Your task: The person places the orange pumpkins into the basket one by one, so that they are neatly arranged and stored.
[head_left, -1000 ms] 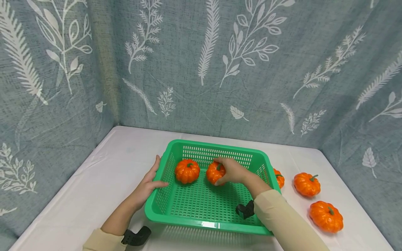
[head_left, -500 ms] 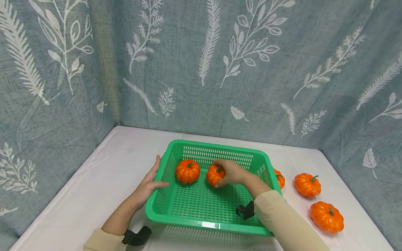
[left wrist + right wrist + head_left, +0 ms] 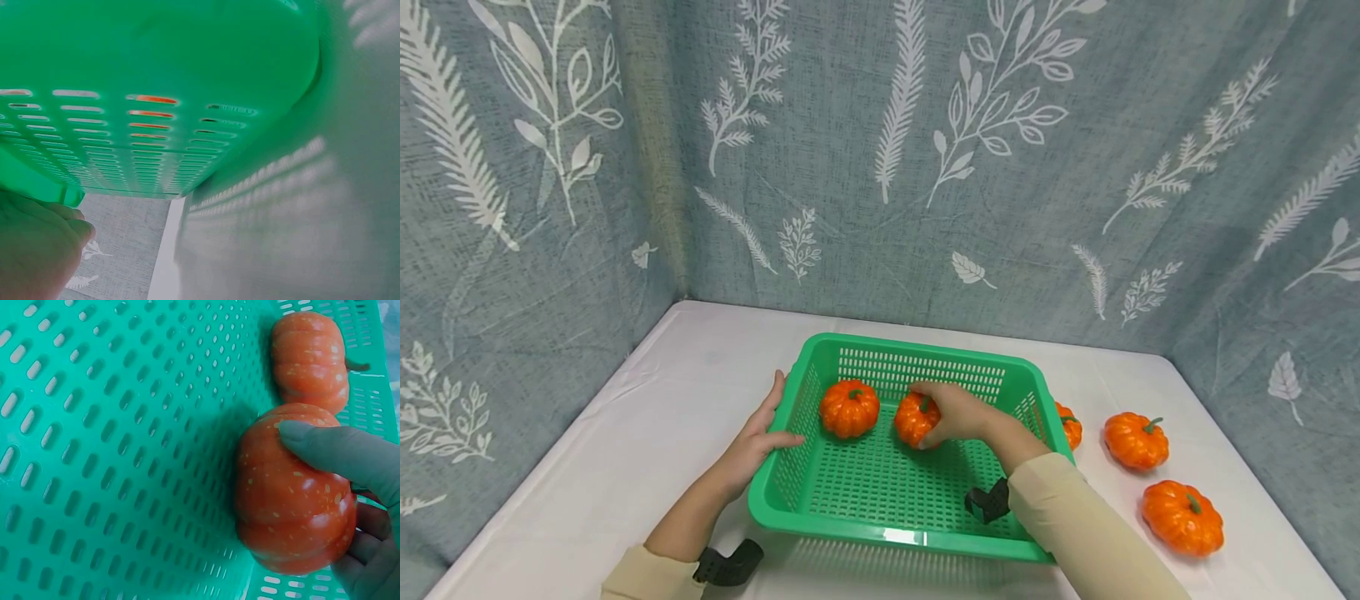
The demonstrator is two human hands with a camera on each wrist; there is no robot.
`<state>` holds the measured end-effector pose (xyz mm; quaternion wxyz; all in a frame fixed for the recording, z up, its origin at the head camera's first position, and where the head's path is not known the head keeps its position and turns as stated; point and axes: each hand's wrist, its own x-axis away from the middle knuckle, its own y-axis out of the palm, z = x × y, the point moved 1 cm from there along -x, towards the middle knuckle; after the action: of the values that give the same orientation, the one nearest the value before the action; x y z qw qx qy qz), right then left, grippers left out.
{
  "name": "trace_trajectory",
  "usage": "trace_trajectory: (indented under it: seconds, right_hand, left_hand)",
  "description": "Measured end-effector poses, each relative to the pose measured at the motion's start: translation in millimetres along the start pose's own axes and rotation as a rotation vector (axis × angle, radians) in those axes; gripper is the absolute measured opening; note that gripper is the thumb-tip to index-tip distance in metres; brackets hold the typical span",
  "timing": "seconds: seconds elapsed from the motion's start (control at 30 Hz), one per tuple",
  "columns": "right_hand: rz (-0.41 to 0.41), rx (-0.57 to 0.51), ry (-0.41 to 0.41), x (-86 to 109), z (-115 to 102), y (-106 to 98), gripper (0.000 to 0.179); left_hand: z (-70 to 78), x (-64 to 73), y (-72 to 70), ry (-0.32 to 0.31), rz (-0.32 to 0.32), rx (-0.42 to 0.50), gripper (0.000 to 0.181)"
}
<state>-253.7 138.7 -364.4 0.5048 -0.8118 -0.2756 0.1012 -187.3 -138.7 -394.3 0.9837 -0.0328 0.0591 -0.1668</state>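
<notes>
Inside a green plastic basket (image 3: 895, 538), my right hand (image 3: 958, 412) grips a small orange pumpkin (image 3: 913, 423) near the back wall. The right wrist view shows the thumb (image 3: 325, 447) across the top of this pumpkin (image 3: 294, 500), with the other fingers round its far side. A second pumpkin (image 3: 848, 410) sits to its left in the basket. My left hand (image 3: 752, 446) holds the basket's left side, thumb over the rim and fingers along the outside. In the left wrist view, part of that hand (image 3: 37, 250) shows below the slotted basket wall (image 3: 150, 56).
On the white-covered table (image 3: 677, 383), right of the basket, lie two pumpkins, one farther back (image 3: 1135, 442) and one nearer (image 3: 1182, 518). A third pumpkin (image 3: 1070, 427) is partly hidden behind the basket's right rim. A patterned blue-grey curtain (image 3: 850, 167) encloses the back and sides.
</notes>
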Motion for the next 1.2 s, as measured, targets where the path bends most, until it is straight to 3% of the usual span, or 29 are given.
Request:
trace_trajectory:
  seconds: [0.3, 0.7, 1.07, 1.2]
  right_hand:
    - [0.042, -0.024, 0.01, 6.3, -3.4, -4.6, 0.076]
    - [0.108, -0.063, -0.034, 26.9, -26.8, -36.2, 0.086]
    - [0.2, -0.084, -0.061, 55.0, -28.3, -64.3, 0.085]
    - [0.22, -0.074, -0.037, 66.4, -25.1, -73.3, 0.087]
  left_hand:
    - [-1.7, 0.9, 1.7, -0.002, -0.005, 0.003, 0.093]
    - [-2.2, 0.6, 1.1, 0.009, 0.007, -0.01, 0.093]
    - [-1.9, 0.5, 1.3, 0.007, 0.01, -0.011, 0.094]
    - [-1.9, 0.4, -0.6, 0.013, 0.011, -0.008, 0.094]
